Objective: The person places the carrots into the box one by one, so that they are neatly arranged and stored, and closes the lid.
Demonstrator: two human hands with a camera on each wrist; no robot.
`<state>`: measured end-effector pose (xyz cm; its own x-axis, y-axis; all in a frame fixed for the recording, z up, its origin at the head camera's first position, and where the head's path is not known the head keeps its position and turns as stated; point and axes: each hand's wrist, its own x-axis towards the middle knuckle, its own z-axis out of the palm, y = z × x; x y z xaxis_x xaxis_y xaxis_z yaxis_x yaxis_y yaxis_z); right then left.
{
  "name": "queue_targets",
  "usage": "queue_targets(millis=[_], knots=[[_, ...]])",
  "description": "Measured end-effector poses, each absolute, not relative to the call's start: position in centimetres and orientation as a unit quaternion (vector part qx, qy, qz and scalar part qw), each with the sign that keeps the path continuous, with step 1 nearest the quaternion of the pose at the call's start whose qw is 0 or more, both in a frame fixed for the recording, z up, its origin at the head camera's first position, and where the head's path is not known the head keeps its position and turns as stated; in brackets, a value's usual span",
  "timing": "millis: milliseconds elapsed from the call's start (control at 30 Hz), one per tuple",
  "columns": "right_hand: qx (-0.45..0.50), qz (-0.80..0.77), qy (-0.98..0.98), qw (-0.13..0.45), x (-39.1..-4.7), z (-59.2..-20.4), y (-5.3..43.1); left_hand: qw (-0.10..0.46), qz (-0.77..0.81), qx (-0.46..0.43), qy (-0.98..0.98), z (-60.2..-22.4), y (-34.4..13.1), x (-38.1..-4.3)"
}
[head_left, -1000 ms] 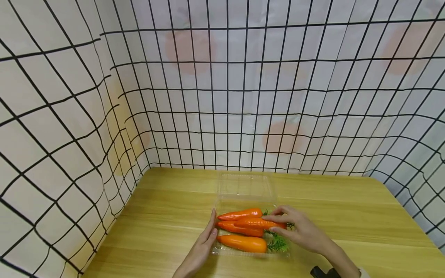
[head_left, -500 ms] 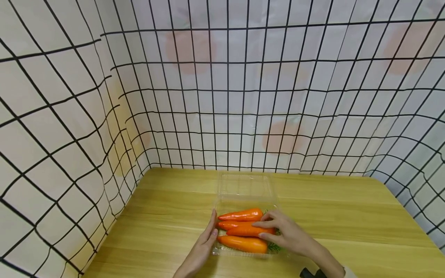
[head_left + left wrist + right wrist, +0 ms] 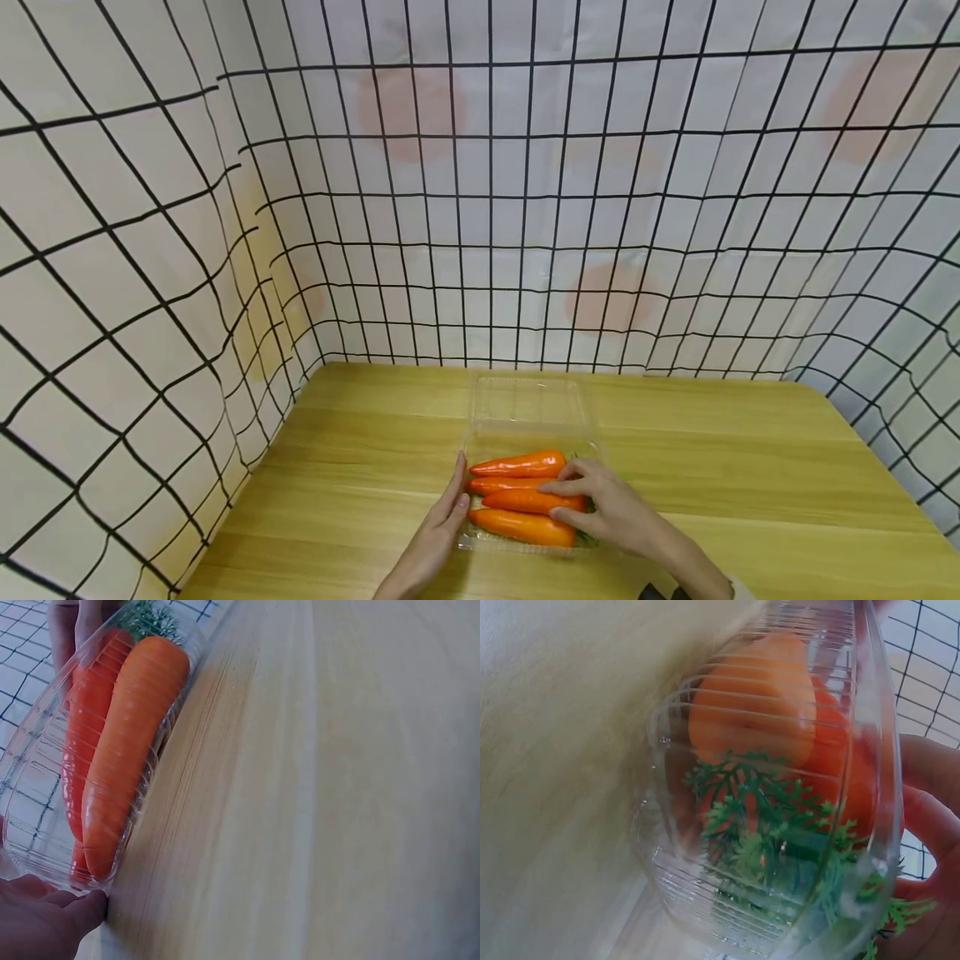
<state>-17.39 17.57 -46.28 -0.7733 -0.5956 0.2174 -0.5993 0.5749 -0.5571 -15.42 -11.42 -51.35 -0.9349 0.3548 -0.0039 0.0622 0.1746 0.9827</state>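
Pinching one carrot, right fingers bent narrowly round it, left fingers straight against clear box.

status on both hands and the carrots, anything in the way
Left hand against left end of box. Right hand pinching a carrot inside it, other carrots alongside. Lid open, nothing seen blocking.
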Motion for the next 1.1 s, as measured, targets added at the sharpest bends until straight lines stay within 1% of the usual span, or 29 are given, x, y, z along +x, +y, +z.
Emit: queue_targets(millis=[733,1100], knots=[[0.342,0.288,-0.894,0.034,-17.6,-46.6,15.5,0.121,0.630,0.141,0.754,-51.4,-11.4,-15.5],[0.330,0.285,-0.900,0.021,-17.8,-46.8,14.9,0.119,0.630,0.141,0.755,-51.4,-11.4,-15.5]])
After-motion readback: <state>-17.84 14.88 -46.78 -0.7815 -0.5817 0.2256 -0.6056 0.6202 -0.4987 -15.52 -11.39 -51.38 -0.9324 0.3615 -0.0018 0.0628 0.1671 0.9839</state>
